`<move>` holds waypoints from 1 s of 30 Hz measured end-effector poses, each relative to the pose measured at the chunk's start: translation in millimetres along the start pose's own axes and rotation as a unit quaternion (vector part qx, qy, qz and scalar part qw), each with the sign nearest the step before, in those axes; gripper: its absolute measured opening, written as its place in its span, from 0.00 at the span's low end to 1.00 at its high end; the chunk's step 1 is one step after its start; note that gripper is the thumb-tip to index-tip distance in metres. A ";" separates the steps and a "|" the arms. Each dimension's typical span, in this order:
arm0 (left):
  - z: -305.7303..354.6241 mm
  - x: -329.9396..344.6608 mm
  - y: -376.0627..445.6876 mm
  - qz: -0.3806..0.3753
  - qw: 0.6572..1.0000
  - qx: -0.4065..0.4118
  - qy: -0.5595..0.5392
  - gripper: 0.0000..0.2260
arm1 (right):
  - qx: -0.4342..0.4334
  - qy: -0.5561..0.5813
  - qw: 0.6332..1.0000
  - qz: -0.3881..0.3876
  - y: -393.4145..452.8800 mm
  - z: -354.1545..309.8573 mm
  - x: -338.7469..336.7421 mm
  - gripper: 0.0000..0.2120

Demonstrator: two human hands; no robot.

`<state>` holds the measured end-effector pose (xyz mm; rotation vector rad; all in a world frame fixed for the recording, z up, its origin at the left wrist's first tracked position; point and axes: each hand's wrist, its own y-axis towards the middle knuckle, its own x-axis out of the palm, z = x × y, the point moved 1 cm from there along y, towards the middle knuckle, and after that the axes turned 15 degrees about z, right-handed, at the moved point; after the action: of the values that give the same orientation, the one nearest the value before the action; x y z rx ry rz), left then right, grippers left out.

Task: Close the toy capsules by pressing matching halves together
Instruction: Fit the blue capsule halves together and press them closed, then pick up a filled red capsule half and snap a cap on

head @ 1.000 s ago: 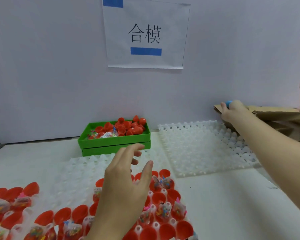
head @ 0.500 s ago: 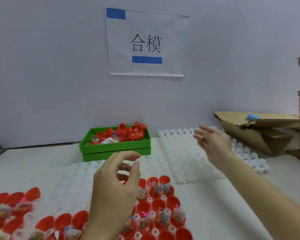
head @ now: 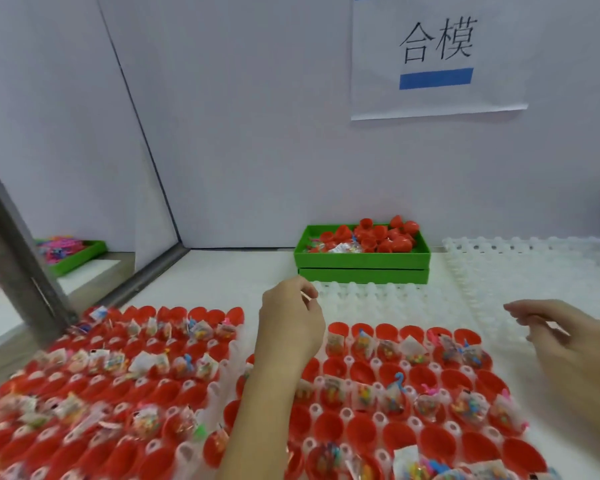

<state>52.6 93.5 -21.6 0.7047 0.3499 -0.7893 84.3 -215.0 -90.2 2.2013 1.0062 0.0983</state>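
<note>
Two white trays (head: 333,415) in front of me hold rows of open red capsule halves (head: 406,436), many with a small toy packet (head: 413,348) inside. My left hand (head: 290,325) hovers above the gap between the trays, fingers loosely curled, holding nothing. Fingers relaxed and empty, my right hand (head: 568,344) hangs over the right tray's far corner. A green bin (head: 361,259) at the back wall is heaped with loose red capsule halves (head: 378,237).
An empty white tray (head: 534,268) lies at the back right, another (head: 371,292) sits behind the filled trays. A grey metal post (head: 18,237) stands at the left. Beyond it is a second green bin (head: 80,252) of coloured toys. A paper sign (head: 437,53) hangs on the wall.
My view has swung left and down. My right hand came back from the cardboard at the far right to the near tray. My left hand stays hovering over the trays.
</note>
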 end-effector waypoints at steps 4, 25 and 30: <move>0.6 -4.0 -1.5 -0.046 0.997 -0.015 0.055 0.05 | -0.003 0.002 1.000 -0.012 -2.3 -1.9 -1.1 0.27; 7.1 -5.6 -12.1 -0.235 0.959 -0.025 0.159 0.15 | -0.225 -0.196 0.808 -0.508 -3.4 -161.9 142.3 0.07; 1.2 -0.3 -9.3 -0.211 0.965 -0.035 0.153 0.13 | -0.216 -0.249 0.782 -0.529 -4.5 -157.8 155.3 0.07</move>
<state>45.5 88.2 -24.8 0.6959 0.8230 -1.0662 135.9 -16.3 -7.2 0.9198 1.5406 -0.6654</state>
